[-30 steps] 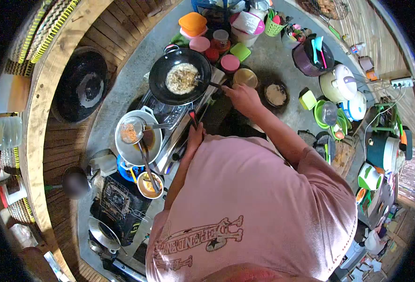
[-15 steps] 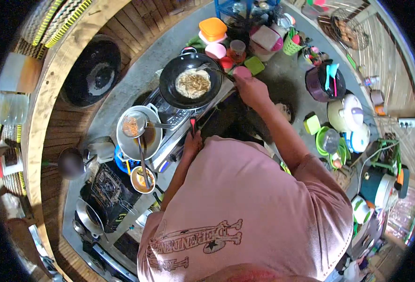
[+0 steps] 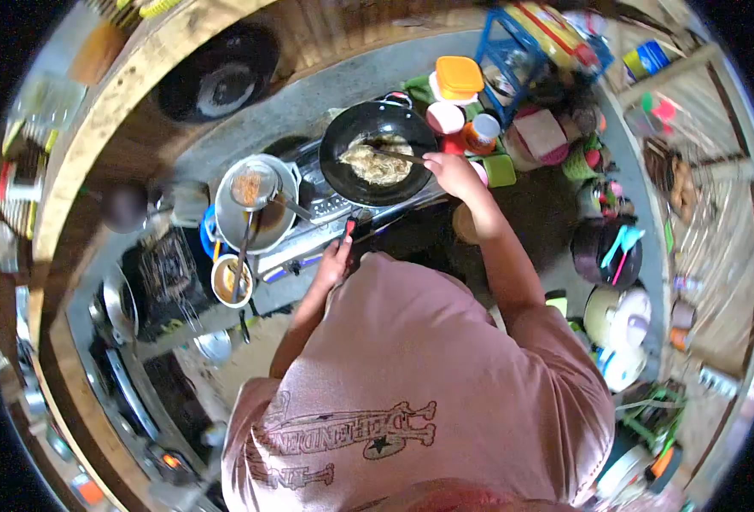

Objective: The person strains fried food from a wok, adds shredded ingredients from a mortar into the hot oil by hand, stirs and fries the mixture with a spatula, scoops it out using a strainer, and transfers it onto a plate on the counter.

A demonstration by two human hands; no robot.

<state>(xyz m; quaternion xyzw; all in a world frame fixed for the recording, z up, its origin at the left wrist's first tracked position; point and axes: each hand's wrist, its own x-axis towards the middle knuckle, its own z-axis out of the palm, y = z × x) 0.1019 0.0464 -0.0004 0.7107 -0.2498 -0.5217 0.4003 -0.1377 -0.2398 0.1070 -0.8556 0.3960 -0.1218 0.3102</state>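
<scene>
A black wok [image 3: 343,128] sits on the gas stove [image 3: 317,209]. My left hand [image 3: 334,263] is closed round the wok's red and black handle [image 3: 350,227]. My right hand [image 3: 455,173] grips a spatula [image 3: 407,157], its blade reaching into the wok. An omelette [image 3: 383,171], pale with browned parts, lies in the wok at the spatula's tip and looks partly folded. The blade's end is hidden against the egg.
Left of the wok, a strainer [image 3: 248,189] with brown bits rests over a grey pot [image 3: 287,224]. A bowl [image 3: 221,287] stands nearby. An orange-lidded container [image 3: 459,78], a green container [image 3: 501,170] and a blue rack [image 3: 489,54] are on the far right side.
The spatula has moved from the wok's right edge into the omelette, whose flat round shape is now bunched and lifted. My left hand keeps the handle. The camera view has turned.
</scene>
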